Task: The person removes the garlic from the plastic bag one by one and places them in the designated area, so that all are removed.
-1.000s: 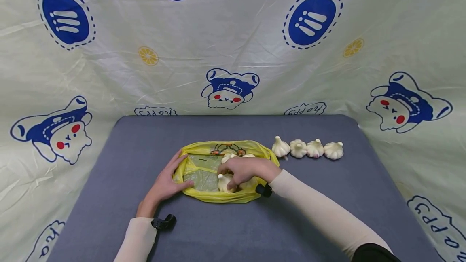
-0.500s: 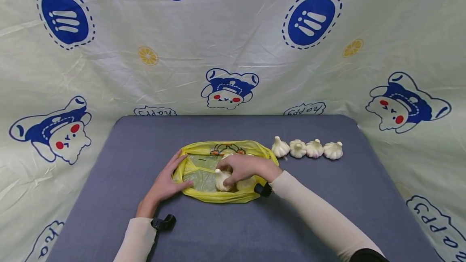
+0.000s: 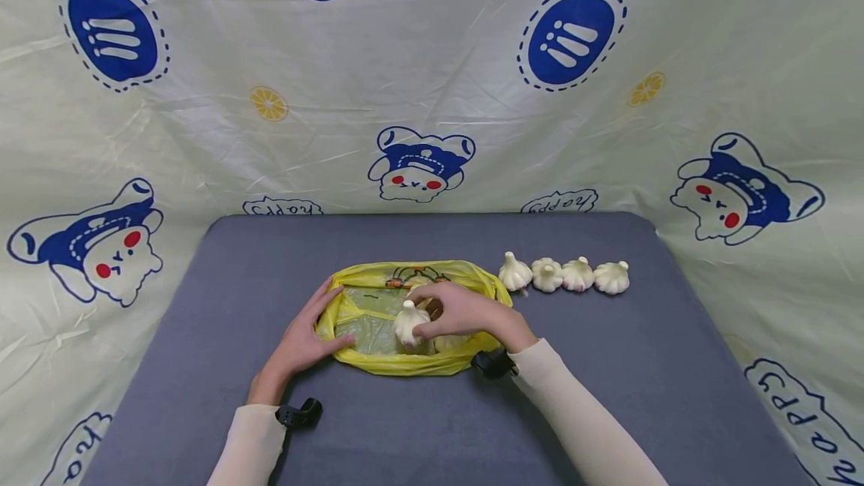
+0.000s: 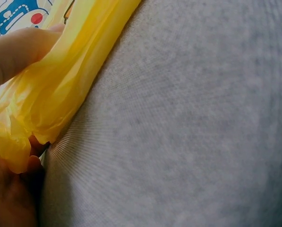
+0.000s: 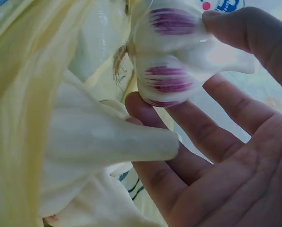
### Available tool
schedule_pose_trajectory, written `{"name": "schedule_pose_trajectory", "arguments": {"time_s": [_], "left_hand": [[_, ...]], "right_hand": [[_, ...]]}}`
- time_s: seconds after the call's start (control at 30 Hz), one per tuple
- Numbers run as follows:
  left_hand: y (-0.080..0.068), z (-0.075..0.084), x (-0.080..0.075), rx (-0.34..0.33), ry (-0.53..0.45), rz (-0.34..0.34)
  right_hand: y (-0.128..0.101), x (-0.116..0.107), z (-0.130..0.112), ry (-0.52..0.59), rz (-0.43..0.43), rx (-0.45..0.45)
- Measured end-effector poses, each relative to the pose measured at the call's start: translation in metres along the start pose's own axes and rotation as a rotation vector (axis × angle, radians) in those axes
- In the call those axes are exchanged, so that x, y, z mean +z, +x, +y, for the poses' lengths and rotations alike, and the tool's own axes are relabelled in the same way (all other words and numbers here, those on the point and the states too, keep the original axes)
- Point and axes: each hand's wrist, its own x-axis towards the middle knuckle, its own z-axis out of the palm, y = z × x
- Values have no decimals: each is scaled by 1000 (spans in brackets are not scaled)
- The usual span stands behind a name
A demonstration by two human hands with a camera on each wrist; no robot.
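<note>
Hands [image 3: 462, 310] — garlic [image 3: 408, 325] pinched, yellow bag [image 3: 403, 364] held

Cream sleeves [image 3: 574, 411] are worn with black wristbands [image 3: 495, 364].

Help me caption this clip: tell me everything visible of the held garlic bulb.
The garlic bulb looks whole, white and papery-skinned, with purple streaks, a pale stem and wispy roots. In the head view its stem points up and it appears over the open yellow bag. The right grip pinches it between thumb and fingers. Contact with anything else is unclear.
</note>
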Motion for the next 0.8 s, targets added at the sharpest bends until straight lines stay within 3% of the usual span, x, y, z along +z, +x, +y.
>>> {"name": "schedule_pose_trajectory", "arguments": {"time_s": [0.4,0.8], "left_hand": [[-1,1,-1,-5,-9,-9],[-1,0,-2,-1,-6,-9]], "right_hand": [[-33,4,4,95,283,-39],[-57,-2,10,137,425,-72]]}}
